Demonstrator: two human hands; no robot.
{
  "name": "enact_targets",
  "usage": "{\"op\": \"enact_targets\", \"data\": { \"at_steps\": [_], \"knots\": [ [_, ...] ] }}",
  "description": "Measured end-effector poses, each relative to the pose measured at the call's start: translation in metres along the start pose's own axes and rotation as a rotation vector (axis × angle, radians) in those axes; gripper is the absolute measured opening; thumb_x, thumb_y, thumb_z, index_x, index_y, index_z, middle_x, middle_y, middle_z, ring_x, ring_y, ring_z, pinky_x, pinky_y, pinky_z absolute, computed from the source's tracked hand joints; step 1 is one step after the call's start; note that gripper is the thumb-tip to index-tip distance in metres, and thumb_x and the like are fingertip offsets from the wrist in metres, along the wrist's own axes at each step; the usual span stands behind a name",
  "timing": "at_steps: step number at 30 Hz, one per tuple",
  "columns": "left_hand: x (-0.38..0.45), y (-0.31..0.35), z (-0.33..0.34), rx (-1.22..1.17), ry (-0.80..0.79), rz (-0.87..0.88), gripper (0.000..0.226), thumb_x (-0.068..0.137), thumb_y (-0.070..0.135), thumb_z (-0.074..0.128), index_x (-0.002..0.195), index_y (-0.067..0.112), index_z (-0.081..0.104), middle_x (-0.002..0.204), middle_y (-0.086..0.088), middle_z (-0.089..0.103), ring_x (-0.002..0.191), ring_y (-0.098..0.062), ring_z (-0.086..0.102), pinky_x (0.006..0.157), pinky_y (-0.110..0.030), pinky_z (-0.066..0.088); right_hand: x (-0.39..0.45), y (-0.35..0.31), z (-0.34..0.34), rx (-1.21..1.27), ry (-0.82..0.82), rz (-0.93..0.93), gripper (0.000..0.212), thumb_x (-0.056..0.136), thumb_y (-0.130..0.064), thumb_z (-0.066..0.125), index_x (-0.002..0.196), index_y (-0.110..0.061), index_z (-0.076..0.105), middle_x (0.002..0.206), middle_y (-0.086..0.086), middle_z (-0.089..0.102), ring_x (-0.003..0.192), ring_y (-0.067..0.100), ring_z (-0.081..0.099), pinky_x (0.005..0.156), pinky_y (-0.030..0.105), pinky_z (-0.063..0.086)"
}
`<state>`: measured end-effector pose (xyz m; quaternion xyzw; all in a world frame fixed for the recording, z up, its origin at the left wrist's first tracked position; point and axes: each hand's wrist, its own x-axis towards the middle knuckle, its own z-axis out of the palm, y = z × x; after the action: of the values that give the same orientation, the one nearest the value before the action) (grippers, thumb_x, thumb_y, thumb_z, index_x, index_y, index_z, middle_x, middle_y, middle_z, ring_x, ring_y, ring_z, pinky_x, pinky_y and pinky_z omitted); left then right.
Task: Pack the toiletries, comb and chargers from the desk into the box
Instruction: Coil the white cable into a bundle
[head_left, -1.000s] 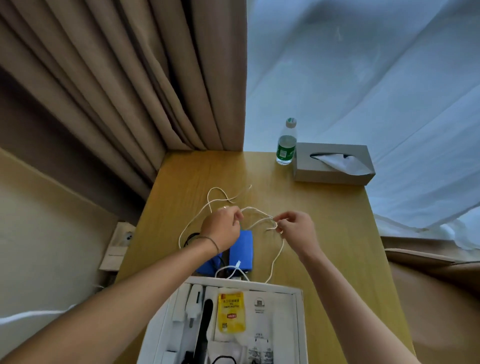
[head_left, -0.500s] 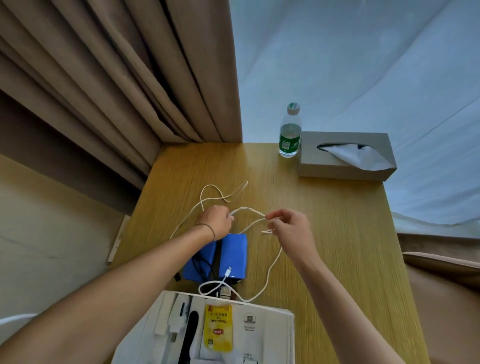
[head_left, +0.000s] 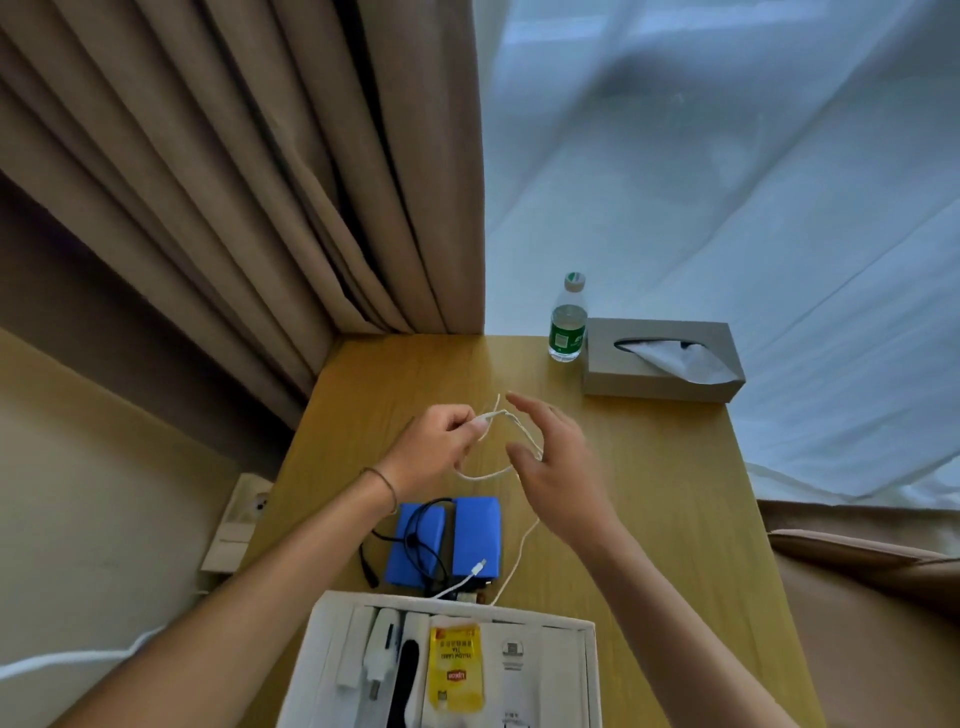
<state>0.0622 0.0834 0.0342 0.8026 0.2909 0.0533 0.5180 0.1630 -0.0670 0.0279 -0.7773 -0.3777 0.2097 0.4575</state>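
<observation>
since a second ago the right hand (head_left: 558, 470) has let go of the white cable (head_left: 511, 558) and spread its fingers. left hand (head_left: 435, 451) pinches the gathered cable above the worktop (head_left: 675, 493), blue chargers (head_left: 447, 540) lying beneath, just behind the box (head_left: 589, 670).

— Window side? Pleated tan curtain (head_left: 291, 171) left, sheer white drape (head_left: 727, 182) right, daylit.
— Furniture? Wood-grain desk (head_left: 675, 467), beige wall (head_left: 104, 467) with socket plate (head_left: 236, 525), brown upholstered seat (head_left: 872, 571).
</observation>
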Motion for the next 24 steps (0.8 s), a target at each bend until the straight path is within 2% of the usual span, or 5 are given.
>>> {"op": "enact_targets", "data": {
  "at_steps": [7, 11, 17, 21, 24],
  "knots": [
    [-0.042, 0.043, -0.029, -0.291, -0.150, 0.089, 0.033, 0.098, 0.023, 0.059, 0.068, 0.008, 0.056, 0.057, 0.001, 0.048, 0.056, -0.015, 0.049, 0.069, -0.035, 0.052, -0.012, -0.043, -0.017, 0.090, -0.019, 0.025, 0.015, 0.099, -0.026, 0.060, 0.093, -0.017, 0.070, 0.088, -0.006, 0.070, 0.085, 0.007, 0.063, 0.078, 0.031, 0.050],
    [-0.069, 0.061, -0.042, -0.579, -0.161, 0.171, 0.031, 0.091, 0.026, 0.057, 0.063, 0.014, 0.059, 0.094, -0.011, 0.069, 0.092, -0.024, 0.064, 0.086, -0.041, 0.052, -0.024, -0.067, -0.023, 0.194, 0.015, -0.007, 0.020, 0.100, -0.018, 0.058, 0.086, -0.007, 0.067, 0.072, -0.007, 0.066, 0.064, 0.000, 0.055, 0.063, 0.017, 0.041],
    [-0.087, 0.085, -0.044, -1.118, -0.277, 0.250, 0.029, 0.102, 0.023, 0.045, 0.076, 0.009, 0.044, 0.138, -0.029, 0.055, 0.132, -0.037, 0.049, 0.112, -0.048, 0.033, -0.036, -0.099, -0.013, 0.338, 0.088, -0.019, 0.023, 0.102, -0.014, 0.054, 0.088, -0.001, 0.067, 0.073, 0.020, 0.060, 0.064, 0.018, 0.052, 0.064, 0.036, 0.047],
    [-0.090, 0.102, -0.048, -1.261, -0.185, 0.216, 0.032, 0.100, 0.030, 0.042, 0.075, 0.011, 0.044, 0.112, -0.026, 0.065, 0.119, -0.039, 0.056, 0.109, -0.050, 0.037, -0.042, -0.116, 0.002, 0.356, 0.153, -0.044, 0.021, 0.102, -0.017, 0.054, 0.088, -0.011, 0.069, 0.069, -0.002, 0.060, 0.063, 0.012, 0.052, 0.063, 0.029, 0.043],
    [-0.092, 0.112, -0.051, -1.311, -0.067, 0.215, 0.034, 0.101, 0.032, 0.040, 0.075, 0.011, 0.045, 0.092, -0.013, 0.059, 0.104, -0.035, 0.063, 0.104, -0.049, 0.044, -0.046, -0.130, 0.012, 0.585, 0.020, -0.069, 0.026, 0.104, -0.026, 0.049, 0.121, -0.019, 0.069, 0.112, -0.002, 0.075, 0.106, 0.010, 0.068, 0.089, 0.023, 0.052]
  ]
}}
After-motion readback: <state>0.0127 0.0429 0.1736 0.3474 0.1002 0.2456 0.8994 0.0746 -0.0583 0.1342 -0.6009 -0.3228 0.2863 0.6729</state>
